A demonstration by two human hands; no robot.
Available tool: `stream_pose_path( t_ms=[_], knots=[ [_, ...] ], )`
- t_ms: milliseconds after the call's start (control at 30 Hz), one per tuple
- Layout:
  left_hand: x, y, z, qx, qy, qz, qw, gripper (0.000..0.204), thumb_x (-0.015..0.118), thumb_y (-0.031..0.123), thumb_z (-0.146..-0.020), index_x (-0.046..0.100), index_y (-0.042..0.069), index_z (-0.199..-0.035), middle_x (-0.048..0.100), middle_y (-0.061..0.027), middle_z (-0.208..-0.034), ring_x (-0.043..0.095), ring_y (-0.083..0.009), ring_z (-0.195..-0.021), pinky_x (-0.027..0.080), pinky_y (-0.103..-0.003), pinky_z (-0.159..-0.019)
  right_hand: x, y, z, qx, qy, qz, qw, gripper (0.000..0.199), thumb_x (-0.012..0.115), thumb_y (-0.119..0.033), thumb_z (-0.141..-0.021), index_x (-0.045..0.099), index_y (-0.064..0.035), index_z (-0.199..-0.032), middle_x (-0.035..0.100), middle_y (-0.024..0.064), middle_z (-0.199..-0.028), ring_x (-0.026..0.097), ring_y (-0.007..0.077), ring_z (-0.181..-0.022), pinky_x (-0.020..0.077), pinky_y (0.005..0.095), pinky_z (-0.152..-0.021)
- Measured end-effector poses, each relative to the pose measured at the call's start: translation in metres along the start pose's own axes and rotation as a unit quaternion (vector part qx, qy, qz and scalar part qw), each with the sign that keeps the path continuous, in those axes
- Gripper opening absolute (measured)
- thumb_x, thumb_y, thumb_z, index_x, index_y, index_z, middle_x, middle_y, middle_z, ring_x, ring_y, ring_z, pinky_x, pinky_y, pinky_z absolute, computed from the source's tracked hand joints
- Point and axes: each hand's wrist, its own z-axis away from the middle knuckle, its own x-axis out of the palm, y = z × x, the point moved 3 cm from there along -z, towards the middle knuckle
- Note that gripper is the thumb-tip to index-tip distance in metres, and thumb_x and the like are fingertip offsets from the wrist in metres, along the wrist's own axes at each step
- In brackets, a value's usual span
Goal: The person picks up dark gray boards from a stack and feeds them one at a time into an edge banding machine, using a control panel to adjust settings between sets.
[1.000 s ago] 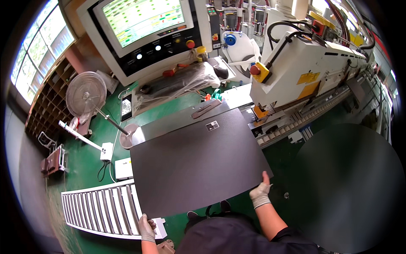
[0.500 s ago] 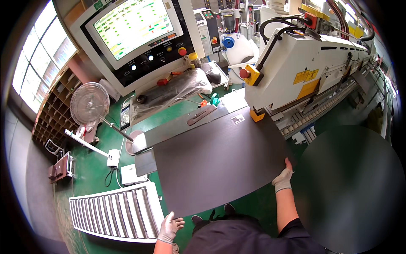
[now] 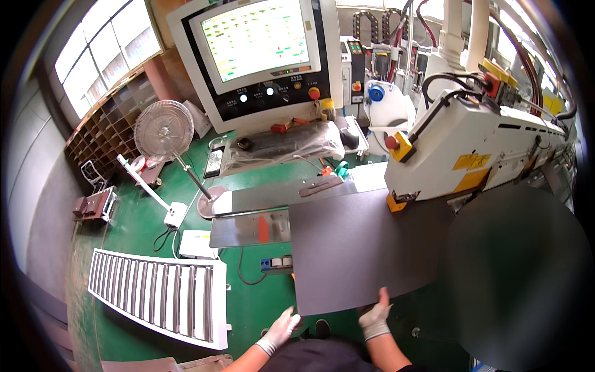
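Note:
A large dark grey panel (image 3: 365, 248) lies flat, its far edge along a metal guide and its right end by the white machine (image 3: 471, 149). My right hand (image 3: 375, 319), in a pale glove with bare fingertips, grips the panel's near edge. Its thumb lies on top, while the other fingers are mostly hidden below. At the panel's near left corner is my left hand (image 3: 282, 328), gloved likewise. Its fingers reach out towards the corner without closing round it; whether they touch it I cannot tell.
A control screen (image 3: 254, 43) stands at the back. Metal guide plates (image 3: 248, 229) extend left of the panel. A roller conveyor (image 3: 155, 294) stands at the lower left. Beyond it are a floor fan (image 3: 164, 130) and a cart (image 3: 96, 201). A dark round blur covers the right side.
The panel has moved right along the guide, uncovering a metal plate and small rollers. Both hands have come nearer each other; the right has slid left along the near edge. The view has shifted.

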Motion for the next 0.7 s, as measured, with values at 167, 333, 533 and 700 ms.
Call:
stream_pose_path(
  t_ms=[167,333,533,700],
  knots=[
    [-0.024,-0.079,0.024,0.051,-0.048,-0.263,0.962,0.054,0.049,0.042,-0.098,0.049,0.002,-0.135,0.057,-0.0232,-0.129,0.058,-0.0338,-0.118,0.046,-0.039,-0.098,0.019,-0.001,-0.02,0.006,-0.014,0.028,0.999,0.044,0.061,-0.048,-0.086,0.063,-0.0114,-0.111,0.066,0.0028,-0.11,0.061,0.0251,-0.1,0.0488,0.0416,-0.091],
    [-0.055,-0.117,0.054,-0.144,0.034,-0.127,0.981,0.051,0.048,0.041,-0.099,0.05,0.003,-0.134,0.058,-0.0211,-0.128,0.057,-0.0328,-0.118,0.046,-0.039,-0.098,0.018,-0.048,-0.05,-0.007,-0.075,-0.138,0.988,0.049,0.058,-0.046,-0.086,0.062,-0.0074,-0.116,0.064,0.0093,-0.114,0.059,0.0322,-0.105,0.0457,0.0456,-0.096],
    [-0.075,-0.145,0.074,-0.206,0.101,-0.019,0.973,0.048,0.047,0.039,-0.1,0.052,0.004,-0.132,0.059,-0.0185,-0.127,0.057,-0.0316,-0.117,0.046,-0.039,-0.098,-0.006,-0.073,-0.093,-0.141,0.12,-0.001,0.983,0.083,0.072,-0.051,-0.073,0.045,-0.0061,-0.138,0.032,0.012,-0.151,0.03,0.0275,-0.136,0.0214,0.0458,-0.114],
    [-0.07,-0.143,0.048,-0.194,0.059,-0.025,0.979,0.046,0.047,0.038,-0.101,0.053,0.004,-0.131,0.06,-0.0164,-0.125,0.056,-0.0306,-0.117,0.046,-0.04,-0.098,-0.063,-0.109,-0.119,-0.167,0.037,-0.102,0.98,0.049,0.059,-0.039,-0.092,0.053,-0.0051,-0.127,0.058,0.014,-0.129,0.055,0.0339,-0.119,0.0424,0.0515,-0.103]
  ],
)
